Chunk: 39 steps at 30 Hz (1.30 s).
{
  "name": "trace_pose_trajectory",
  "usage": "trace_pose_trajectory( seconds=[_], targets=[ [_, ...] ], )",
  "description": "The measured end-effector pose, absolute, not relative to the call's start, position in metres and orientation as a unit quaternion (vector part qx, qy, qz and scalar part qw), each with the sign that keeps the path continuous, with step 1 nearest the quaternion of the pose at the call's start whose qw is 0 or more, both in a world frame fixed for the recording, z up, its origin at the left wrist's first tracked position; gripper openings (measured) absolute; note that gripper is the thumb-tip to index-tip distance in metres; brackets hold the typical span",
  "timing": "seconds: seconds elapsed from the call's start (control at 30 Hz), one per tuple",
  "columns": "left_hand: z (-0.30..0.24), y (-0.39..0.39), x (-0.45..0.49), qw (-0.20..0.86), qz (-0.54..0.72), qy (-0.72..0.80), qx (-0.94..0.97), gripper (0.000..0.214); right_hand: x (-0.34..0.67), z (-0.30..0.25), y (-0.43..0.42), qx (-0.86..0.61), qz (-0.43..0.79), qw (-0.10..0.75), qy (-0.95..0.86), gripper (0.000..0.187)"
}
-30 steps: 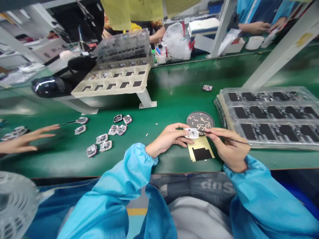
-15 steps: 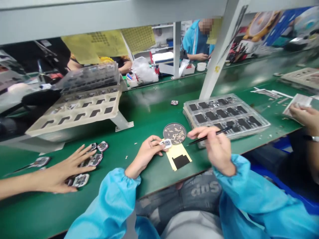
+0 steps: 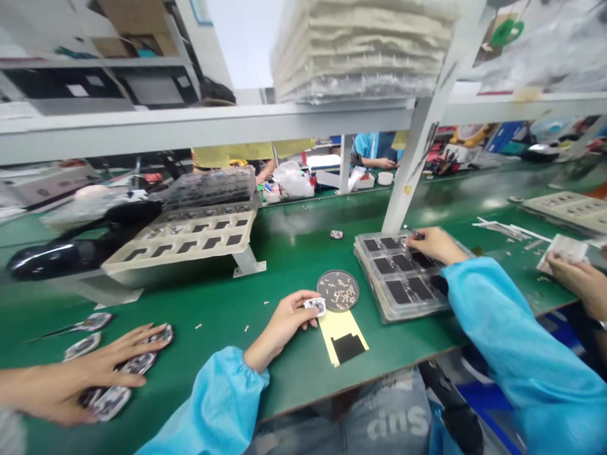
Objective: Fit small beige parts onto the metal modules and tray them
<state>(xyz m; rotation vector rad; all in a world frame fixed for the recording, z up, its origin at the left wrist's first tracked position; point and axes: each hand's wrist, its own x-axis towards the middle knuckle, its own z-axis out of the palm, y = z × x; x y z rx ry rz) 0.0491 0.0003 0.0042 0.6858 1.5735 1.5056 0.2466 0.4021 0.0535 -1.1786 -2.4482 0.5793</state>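
My left hand (image 3: 290, 321) pinches a small white-framed electronic module (image 3: 315, 307) beside a round dark mesh dish (image 3: 337, 291) strewn with tiny pale pieces. Below the dish lies a yellow backing sheet (image 3: 337, 325) with a black cut-out patch (image 3: 348, 349) on it. Over the far part of a clear plastic tray (image 3: 393, 311), my right hand (image 3: 439, 245) is closed around slim dark tweezers (image 3: 413, 234), mostly hidden by the fingers. Black rectangular parts (image 3: 399, 291) fill the tray's pockets. Whether the tweezers grip anything cannot be seen.
At left, a co-worker's hand (image 3: 90, 373) covers several similar modules. Another person's hand (image 3: 576, 275) holds a pale piece at right. A beige parts tray (image 3: 180, 253) stands on a raised stand. A grey post (image 3: 410, 170) rises behind the clear tray; one module (image 3: 336, 234) lies behind the dish.
My right hand has moved from beside the dish, away from me, over the clear tray. My left hand stays by the dish with the module. The view has tilted up; the co-worker's left-side hand shifted nearer.
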Motion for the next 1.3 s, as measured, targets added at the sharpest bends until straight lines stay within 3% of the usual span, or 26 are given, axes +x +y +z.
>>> trace_pose_trajectory(
  seconds=[0.2,0.33,0.5,0.6,0.8,1.1,1.3],
  targets=[
    [-0.001,0.002,0.051,0.422,0.613,0.616,0.26,0.053,0.236,0.071,0.366,-0.392,0.21,0.298,-0.845,0.029],
    [0.002,0.0,0.053,0.435,0.594,0.62,0.27,0.058,0.226,0.088,0.288,-0.212,0.41,0.344,-0.817,0.033],
    [0.004,-0.001,0.047,0.409,0.588,0.643,0.272,0.06,0.191,0.082,0.178,-0.097,0.549,0.258,-0.789,0.017],
    [0.005,-0.002,0.043,0.365,0.627,0.642,0.25,0.066,0.165,0.065,0.149,-0.069,0.541,0.271,-0.793,0.016],
    [0.006,-0.006,0.051,0.334,0.621,0.646,0.292,0.065,0.149,0.024,0.146,-0.055,0.526,0.301,-0.793,0.026],
    [0.002,-0.005,0.048,0.301,0.66,0.634,0.269,0.059,0.15,0.005,0.151,-0.116,0.606,0.179,-0.766,0.034],
    [0.004,-0.004,0.042,0.281,0.715,0.596,0.232,0.05,0.155,0.014,0.156,-0.173,0.628,0.185,-0.735,0.04]
  ],
)
